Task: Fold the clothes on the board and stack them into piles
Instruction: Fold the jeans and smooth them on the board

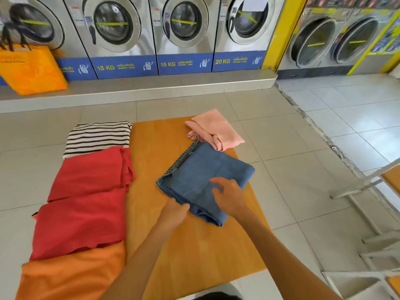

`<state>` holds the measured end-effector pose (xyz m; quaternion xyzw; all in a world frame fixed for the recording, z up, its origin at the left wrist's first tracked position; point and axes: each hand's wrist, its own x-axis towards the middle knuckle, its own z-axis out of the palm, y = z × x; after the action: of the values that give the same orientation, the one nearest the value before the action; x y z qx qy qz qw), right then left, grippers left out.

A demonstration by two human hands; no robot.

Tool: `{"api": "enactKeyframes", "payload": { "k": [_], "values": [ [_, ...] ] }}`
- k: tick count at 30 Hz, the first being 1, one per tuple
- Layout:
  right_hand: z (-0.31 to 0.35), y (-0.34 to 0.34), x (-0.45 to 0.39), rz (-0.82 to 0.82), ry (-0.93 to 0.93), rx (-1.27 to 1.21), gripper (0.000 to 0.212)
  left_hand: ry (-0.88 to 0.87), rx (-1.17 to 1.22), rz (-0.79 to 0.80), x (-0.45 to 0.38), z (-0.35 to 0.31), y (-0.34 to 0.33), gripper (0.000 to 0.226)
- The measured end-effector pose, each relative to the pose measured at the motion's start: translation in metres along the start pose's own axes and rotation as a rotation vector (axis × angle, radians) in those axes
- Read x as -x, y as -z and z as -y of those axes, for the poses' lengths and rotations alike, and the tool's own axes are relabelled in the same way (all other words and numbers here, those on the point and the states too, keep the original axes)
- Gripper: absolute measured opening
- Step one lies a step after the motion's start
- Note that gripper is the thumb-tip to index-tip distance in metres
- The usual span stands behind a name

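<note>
Folded blue jeans [201, 169] lie on the orange-brown board [155, 152] on the tiled floor. My left hand [175, 213] grips the near edge of the jeans with curled fingers. Over the jeans' near right part hovers my right hand [229, 195], its fingers loosely spread and holding nothing. A crumpled pink garment [218, 131] lies at the board's far right corner. Left of the board lie folded clothes in a row: a black-and-white striped one [97, 137], two red ones [91, 169] [78, 224] and an orange one [71, 276].
A row of washing machines [112, 29] stands on a raised step behind the board. An orange bag [30, 70] sits on that step at the left. White metal furniture legs [368, 185] and a shelf stand at the right.
</note>
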<state>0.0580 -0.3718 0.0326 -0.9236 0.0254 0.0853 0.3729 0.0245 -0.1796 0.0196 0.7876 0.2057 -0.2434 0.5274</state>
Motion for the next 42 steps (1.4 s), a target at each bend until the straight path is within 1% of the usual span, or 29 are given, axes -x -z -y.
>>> {"api": "enactKeyframes", "payload": {
  "k": [1,2,4,6,8,9,10,12,15,17,20,22,25,28,33,36,40,42],
  "values": [
    [-0.006,0.006,-0.011,0.005,-0.006,0.008,0.033,0.008,0.004,-0.005,-0.009,-0.004,-0.007,0.002],
    [-0.013,0.01,-0.022,0.006,-0.005,0.021,0.034,0.019,0.018,-0.014,-0.016,-0.007,-0.013,0.007],
    [-0.025,0.019,-0.045,0.022,0.003,0.075,0.036,0.057,0.054,-0.081,-0.033,-0.011,-0.024,0.033],
    [-0.035,0.028,-0.066,0.04,0.001,0.167,0.038,0.071,0.1,-0.199,-0.044,-0.014,-0.034,0.06],
    [-0.04,0.037,-0.082,0.066,-0.014,0.277,0.04,0.069,0.122,-0.296,-0.05,-0.015,-0.044,0.077],
    [-0.043,0.041,-0.09,0.075,-0.015,0.338,0.042,0.073,0.114,-0.331,-0.052,-0.014,-0.05,0.081],
    [-0.044,0.044,-0.099,0.084,-0.011,0.392,0.043,0.082,0.104,-0.358,-0.055,-0.012,-0.054,0.081],
    [-0.048,0.048,-0.117,0.116,0.006,0.486,0.045,0.129,0.135,-0.392,-0.06,-0.012,-0.057,0.07],
    [-0.059,0.048,-0.135,0.23,0.021,0.593,0.056,0.207,0.308,-0.396,-0.064,-0.011,-0.051,0.047],
    [-0.068,0.047,-0.14,0.294,-0.016,0.587,0.068,0.236,0.39,-0.341,-0.062,-0.011,-0.048,0.04],
    [-0.075,0.048,-0.145,0.278,0.018,0.586,0.078,0.256,0.44,-0.248,-0.058,-0.013,-0.043,0.036],
    [-0.075,0.047,-0.147,0.289,0.032,0.566,0.085,0.284,0.444,-0.23,-0.055,-0.014,-0.036,0.031],
    [-0.075,0.043,-0.144,0.361,-0.04,0.459,0.095,0.297,0.406,-0.217,-0.05,-0.013,-0.023,0.025],
    [-0.075,0.037,-0.136,0.427,-0.068,0.342,0.096,0.294,0.365,-0.246,-0.049,-0.007,-0.01,0.025],
    [-0.067,0.025,-0.127,0.483,-0.081,0.161,0.099,0.276,0.309,-0.383,-0.056,-0.009,-0.001,0.028],
    [-0.06,0.018,-0.123,0.501,-0.109,0.096,0.099,0.26,0.3,-0.391,-0.065,-0.014,0.011,0.044],
    [-0.048,0.009,-0.117,0.463,-0.147,0.013,0.092,0.233,0.339,-0.354,-0.074,-0.021,0.035,0.066],
    [-0.04,0.005,-0.114,0.461,-0.143,-0.012,0.087,0.176,0.376,-0.325,-0.077,-0.022,0.049,0.07]
  ]
}}
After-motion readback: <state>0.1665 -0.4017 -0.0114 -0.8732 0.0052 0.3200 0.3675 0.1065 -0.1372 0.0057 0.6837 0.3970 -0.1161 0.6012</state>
